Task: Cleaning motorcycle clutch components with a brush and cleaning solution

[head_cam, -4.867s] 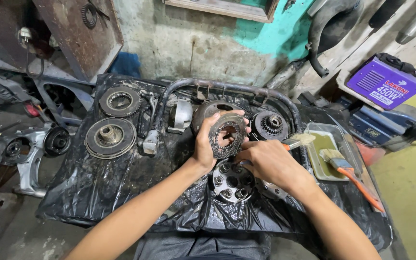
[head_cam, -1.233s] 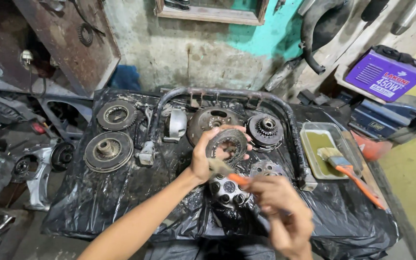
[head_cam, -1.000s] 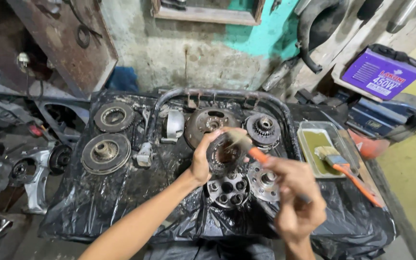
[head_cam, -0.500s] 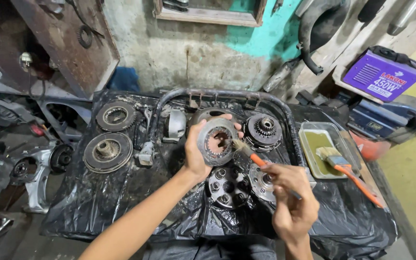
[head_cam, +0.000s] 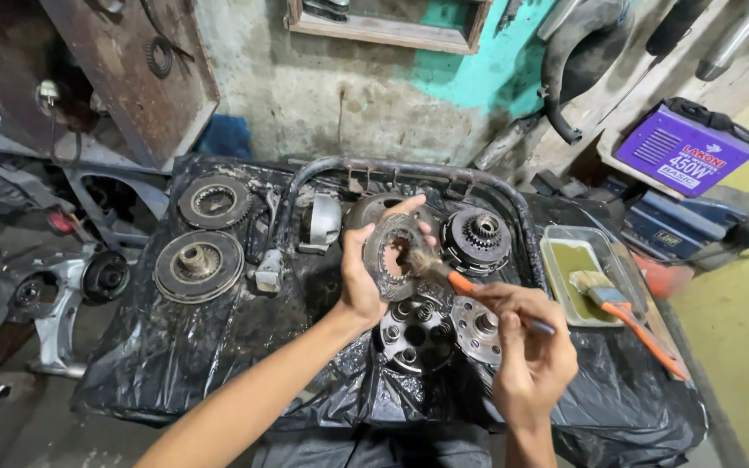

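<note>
My left hand (head_cam: 359,279) holds a round, toothed clutch plate (head_cam: 389,257) upright above the black plastic sheet (head_cam: 218,347). My right hand (head_cam: 526,347) grips a small brush with an orange handle (head_cam: 457,282). Its bristles touch the plate's inner face. Right below the plate lie a dark clutch hub with several posts (head_cam: 413,334) and a grey pressure plate (head_cam: 476,325).
A gear-topped clutch basket (head_cam: 476,240), two round discs (head_cam: 213,200) (head_cam: 198,264) and a metal bracket (head_cam: 322,223) lie on the sheet inside a bent metal tube frame (head_cam: 409,166). A tray of yellowish liquid (head_cam: 578,264) with a second orange brush (head_cam: 621,312) stands right. Purple box (head_cam: 685,147) at upper right.
My right hand picked up the small orange brush and brought it up to the plate. My left hand tilted the plate upright and raised it slightly.
</note>
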